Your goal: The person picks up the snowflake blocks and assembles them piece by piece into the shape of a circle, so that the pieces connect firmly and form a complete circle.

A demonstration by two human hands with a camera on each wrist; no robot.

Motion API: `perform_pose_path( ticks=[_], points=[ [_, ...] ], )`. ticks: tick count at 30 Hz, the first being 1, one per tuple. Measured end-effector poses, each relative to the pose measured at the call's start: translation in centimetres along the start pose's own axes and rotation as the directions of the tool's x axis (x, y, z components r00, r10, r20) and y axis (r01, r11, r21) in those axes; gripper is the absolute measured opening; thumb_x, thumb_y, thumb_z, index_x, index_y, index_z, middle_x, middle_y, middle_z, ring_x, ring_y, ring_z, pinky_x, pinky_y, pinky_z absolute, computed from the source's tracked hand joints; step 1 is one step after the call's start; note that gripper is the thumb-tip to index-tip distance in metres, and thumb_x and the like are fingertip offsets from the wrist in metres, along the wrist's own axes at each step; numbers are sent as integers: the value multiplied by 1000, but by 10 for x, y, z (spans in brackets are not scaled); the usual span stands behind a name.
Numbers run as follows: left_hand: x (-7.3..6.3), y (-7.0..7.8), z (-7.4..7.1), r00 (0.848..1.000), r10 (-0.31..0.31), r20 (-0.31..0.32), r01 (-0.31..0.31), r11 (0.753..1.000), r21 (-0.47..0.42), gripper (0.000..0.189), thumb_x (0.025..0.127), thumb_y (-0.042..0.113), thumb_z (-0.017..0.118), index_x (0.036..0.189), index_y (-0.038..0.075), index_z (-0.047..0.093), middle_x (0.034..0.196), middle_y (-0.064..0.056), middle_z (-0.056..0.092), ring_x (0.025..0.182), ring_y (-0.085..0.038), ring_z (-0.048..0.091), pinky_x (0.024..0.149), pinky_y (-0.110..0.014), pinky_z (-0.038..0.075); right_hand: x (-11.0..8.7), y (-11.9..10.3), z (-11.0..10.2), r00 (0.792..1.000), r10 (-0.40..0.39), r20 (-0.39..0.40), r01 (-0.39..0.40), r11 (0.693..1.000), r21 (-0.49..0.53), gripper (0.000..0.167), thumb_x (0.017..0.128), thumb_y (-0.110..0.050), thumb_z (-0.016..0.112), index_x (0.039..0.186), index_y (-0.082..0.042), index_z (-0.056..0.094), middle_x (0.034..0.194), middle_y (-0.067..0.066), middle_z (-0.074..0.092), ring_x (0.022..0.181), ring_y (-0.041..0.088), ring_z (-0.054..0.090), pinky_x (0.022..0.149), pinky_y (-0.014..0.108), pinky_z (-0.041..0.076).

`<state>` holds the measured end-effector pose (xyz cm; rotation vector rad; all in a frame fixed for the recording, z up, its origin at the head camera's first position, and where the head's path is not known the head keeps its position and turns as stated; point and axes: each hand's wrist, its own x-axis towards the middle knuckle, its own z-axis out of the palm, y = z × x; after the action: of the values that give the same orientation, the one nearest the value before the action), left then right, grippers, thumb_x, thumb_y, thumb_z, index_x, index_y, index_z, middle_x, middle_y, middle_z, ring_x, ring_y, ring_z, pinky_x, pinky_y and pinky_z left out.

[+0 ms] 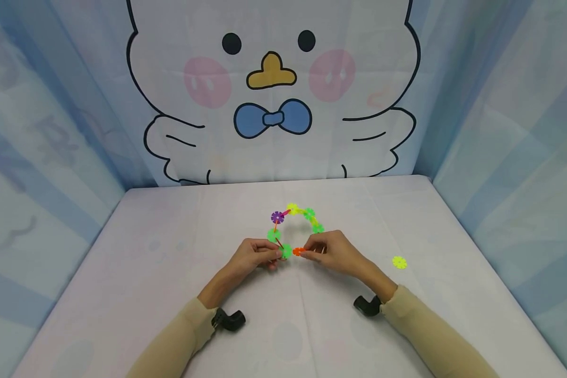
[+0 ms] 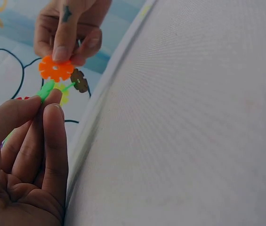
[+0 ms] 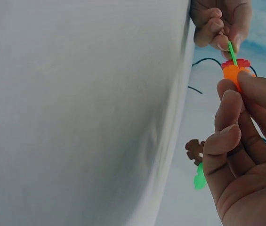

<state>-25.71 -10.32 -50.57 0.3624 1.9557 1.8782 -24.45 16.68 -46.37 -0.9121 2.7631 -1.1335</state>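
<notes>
Notched plastic snowflake discs form a curved chain, with a purple disc (image 1: 277,217) and a yellow disc (image 1: 292,209) at its far side. My left hand (image 1: 255,254) pinches a green disc (image 1: 287,251) at the chain's near left end between thumb and fingers. In my right hand (image 1: 333,252), thumb and fingertips pinch an orange disc (image 2: 56,69), held close to that green disc. The left wrist view has the orange disc face-on, just above the green one. A brown disc (image 3: 195,151) and another green disc (image 3: 199,177) show beside my right hand's fingers.
A loose yellow disc (image 1: 399,262) lies on the white-covered table (image 1: 123,273), to the right of my right hand. Patterned curtains (image 1: 510,131) stand along the sides, and a cloth with a cartoon animal (image 1: 271,157) hangs behind the table.
</notes>
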Motion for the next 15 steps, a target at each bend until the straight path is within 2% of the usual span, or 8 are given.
perform_pose_path(
  ticks=[15],
  points=[
    [-1,0,0,1000,8,3,-8,1000,-2,26,98,10,74,114,-11,73,88,-2,80,71,-9,69,69,-22,62,1,0,3,1000,-20,3,20,1000,2,6,95,-22,82,93,-16,82,85,-7,78,70,0,60,65,21,53]
  ],
)
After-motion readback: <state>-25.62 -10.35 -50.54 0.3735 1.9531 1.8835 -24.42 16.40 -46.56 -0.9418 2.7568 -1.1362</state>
